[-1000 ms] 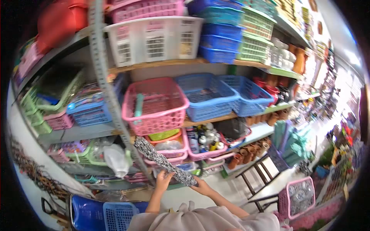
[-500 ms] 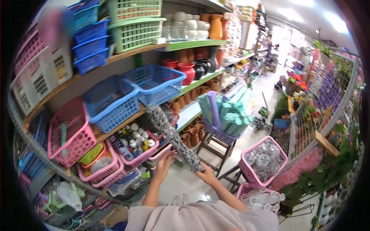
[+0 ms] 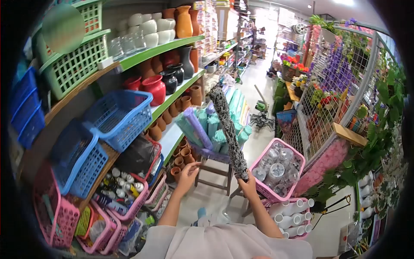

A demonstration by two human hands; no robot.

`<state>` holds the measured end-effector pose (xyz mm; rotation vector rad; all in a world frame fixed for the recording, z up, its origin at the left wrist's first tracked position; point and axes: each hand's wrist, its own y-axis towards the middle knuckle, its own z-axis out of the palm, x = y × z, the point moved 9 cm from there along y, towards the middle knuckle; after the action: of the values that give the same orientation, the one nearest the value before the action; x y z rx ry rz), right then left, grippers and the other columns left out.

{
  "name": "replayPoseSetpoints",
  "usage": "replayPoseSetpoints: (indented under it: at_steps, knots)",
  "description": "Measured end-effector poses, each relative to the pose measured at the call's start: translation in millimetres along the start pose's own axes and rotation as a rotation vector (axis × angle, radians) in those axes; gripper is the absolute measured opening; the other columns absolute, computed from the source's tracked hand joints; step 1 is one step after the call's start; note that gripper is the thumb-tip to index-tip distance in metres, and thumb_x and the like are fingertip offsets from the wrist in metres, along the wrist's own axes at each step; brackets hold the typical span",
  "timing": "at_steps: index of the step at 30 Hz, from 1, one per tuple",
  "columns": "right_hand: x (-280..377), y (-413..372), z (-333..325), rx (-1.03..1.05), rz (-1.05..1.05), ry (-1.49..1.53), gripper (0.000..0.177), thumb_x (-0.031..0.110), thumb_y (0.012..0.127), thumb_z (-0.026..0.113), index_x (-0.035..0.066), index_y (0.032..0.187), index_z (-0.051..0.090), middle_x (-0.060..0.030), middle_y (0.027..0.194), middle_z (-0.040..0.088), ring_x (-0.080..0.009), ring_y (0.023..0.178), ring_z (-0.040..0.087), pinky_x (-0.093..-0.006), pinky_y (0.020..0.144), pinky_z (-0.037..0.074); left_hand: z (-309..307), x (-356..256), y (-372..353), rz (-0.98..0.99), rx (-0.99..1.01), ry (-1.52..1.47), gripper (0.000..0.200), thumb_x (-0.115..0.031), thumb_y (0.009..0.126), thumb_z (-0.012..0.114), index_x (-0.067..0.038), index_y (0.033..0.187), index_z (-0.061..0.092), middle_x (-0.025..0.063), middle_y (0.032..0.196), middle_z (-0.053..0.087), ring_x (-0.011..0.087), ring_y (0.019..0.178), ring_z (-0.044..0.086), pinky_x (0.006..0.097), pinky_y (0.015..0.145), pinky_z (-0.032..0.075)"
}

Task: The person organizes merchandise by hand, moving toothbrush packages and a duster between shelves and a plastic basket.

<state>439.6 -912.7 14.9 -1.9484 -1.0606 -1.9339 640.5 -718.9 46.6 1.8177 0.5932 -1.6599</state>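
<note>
My right hand (image 3: 247, 187) is closed around the lower end of a long, thin, speckled black-and-grey bundle (image 3: 228, 129) with a fuzzy look. The bundle stands nearly upright, its top leaning left in front of a crate (image 3: 208, 154) of teal and purple rolls (image 3: 199, 128). Apart from it, on the left, my left hand (image 3: 188, 175) has loosely bent fingers with a gap at the thumb and nothing in them. Clay pots (image 3: 185, 154) on a low shelf are nearest to that hand.
Blue baskets (image 3: 123, 125), pink baskets (image 3: 67, 220) and vases (image 3: 153, 90) fill the shelves at left. A pink basket of clear containers (image 3: 279, 194) and white vases (image 3: 290, 221) stand at right, beside a wire rack (image 3: 340, 77) of artificial flowers. An aisle (image 3: 255, 82) runs ahead.
My view has turned to the right. The speckled bundle has swung from a slant to nearly upright, still in my right hand. My left hand remains apart from it.
</note>
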Motion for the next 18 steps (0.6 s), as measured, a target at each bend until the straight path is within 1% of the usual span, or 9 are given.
replayPoseSetpoints:
  at_steps: [1, 3, 7, 8, 11, 13, 15, 17, 18]
  knots:
    - [-6, 7, -4, -0.020, -0.003, -0.005, 0.035, 0.001, 0.079, 0.060, 0.004, 0.113, 0.054, 0.0020, 0.072, 0.054, -0.0074, 0.057, 0.048, -0.0238, 0.050, 0.039, 4, 2, 16, 0.006, 0.020, -0.002, 0.027, -0.009, 0.093, 0.053, -0.003, 0.119, 0.058, 0.0049, 0.116, 0.059, 0.0155, 0.108, 0.057, 0.0291, 0.092, 0.044]
    - [-10, 22, -10, -0.088, 0.188, 0.076, 0.028, 0.005, 0.081, 0.062, 0.003, 0.107, 0.055, -0.0009, 0.070, 0.056, -0.0067, 0.055, 0.051, -0.0233, 0.048, 0.042, 14, -14, 46, 0.163, 0.077, -0.041, 0.027, -0.009, 0.093, 0.054, -0.003, 0.119, 0.059, 0.0047, 0.115, 0.060, 0.0150, 0.106, 0.057, 0.0284, 0.090, 0.045]
    - [1, 63, -18, -0.192, 0.171, 0.085, 0.030, 0.008, 0.083, 0.064, 0.004, 0.111, 0.053, 0.0022, 0.063, 0.051, -0.0063, 0.048, 0.047, -0.0230, 0.042, 0.037, 20, -53, 105, 0.210, 0.101, 0.047, 0.025, -0.008, 0.093, 0.053, -0.003, 0.116, 0.060, 0.0057, 0.110, 0.061, 0.0153, 0.101, 0.059, 0.0282, 0.087, 0.046]
    - [4, 72, -20, -0.232, 0.163, 0.083, 0.031, 0.008, 0.083, 0.064, 0.004, 0.112, 0.053, 0.0031, 0.061, 0.050, -0.0061, 0.047, 0.045, -0.0231, 0.041, 0.035, 23, -65, 121, 0.306, 0.108, 0.041, 0.024, -0.008, 0.093, 0.053, -0.003, 0.115, 0.060, 0.0069, 0.109, 0.062, 0.0154, 0.098, 0.060, 0.0290, 0.086, 0.047]
    - [12, 93, -27, -0.342, 0.120, 0.095, 0.028, 0.008, 0.084, 0.064, 0.004, 0.110, 0.054, 0.0031, 0.060, 0.050, -0.0064, 0.045, 0.044, -0.0235, 0.041, 0.034, 36, -80, 164, 0.398, 0.128, 0.141, 0.023, -0.007, 0.092, 0.053, -0.003, 0.113, 0.061, 0.0078, 0.110, 0.061, 0.0154, 0.095, 0.061, 0.0297, 0.084, 0.048]
    - [0, 105, -33, -0.364, 0.112, 0.060, 0.027, 0.007, 0.083, 0.063, 0.004, 0.109, 0.055, 0.0035, 0.062, 0.050, -0.0060, 0.047, 0.045, -0.0233, 0.042, 0.035, 47, -86, 191, 0.408, 0.155, 0.102, 0.021, -0.008, 0.092, 0.053, -0.003, 0.111, 0.062, 0.0074, 0.107, 0.063, 0.0153, 0.091, 0.062, 0.0303, 0.081, 0.049]
    - [5, 115, -35, -0.413, 0.121, 0.077, 0.028, 0.005, 0.083, 0.062, 0.004, 0.109, 0.055, 0.0035, 0.065, 0.051, -0.0055, 0.051, 0.046, -0.0229, 0.045, 0.036, 61, -80, 226, 0.283, 0.208, 0.019, 0.022, -0.009, 0.093, 0.053, -0.001, 0.112, 0.061, 0.0054, 0.108, 0.064, 0.0153, 0.097, 0.060, 0.0285, 0.087, 0.046]
    - [12, 129, -40, -0.473, -0.078, -0.016, 0.027, 0.005, 0.083, 0.062, 0.003, 0.109, 0.056, 0.0030, 0.065, 0.052, -0.0054, 0.051, 0.045, -0.0231, 0.045, 0.035, 76, -90, 256, 0.290, 0.229, 0.038, 0.025, -0.015, 0.093, 0.055, -0.001, 0.113, 0.061, 0.0080, 0.107, 0.065, 0.0164, 0.096, 0.061, 0.0285, 0.085, 0.047]
    - [8, 132, -39, -0.470, 0.024, 0.021, 0.026, 0.005, 0.082, 0.062, 0.003, 0.108, 0.056, 0.0029, 0.064, 0.052, -0.0056, 0.050, 0.045, -0.0234, 0.044, 0.035, 86, -95, 271, 0.294, 0.231, 0.139, 0.029, -0.018, 0.092, 0.057, -0.001, 0.115, 0.061, 0.0101, 0.108, 0.065, 0.0184, 0.097, 0.062, 0.0302, 0.084, 0.048]
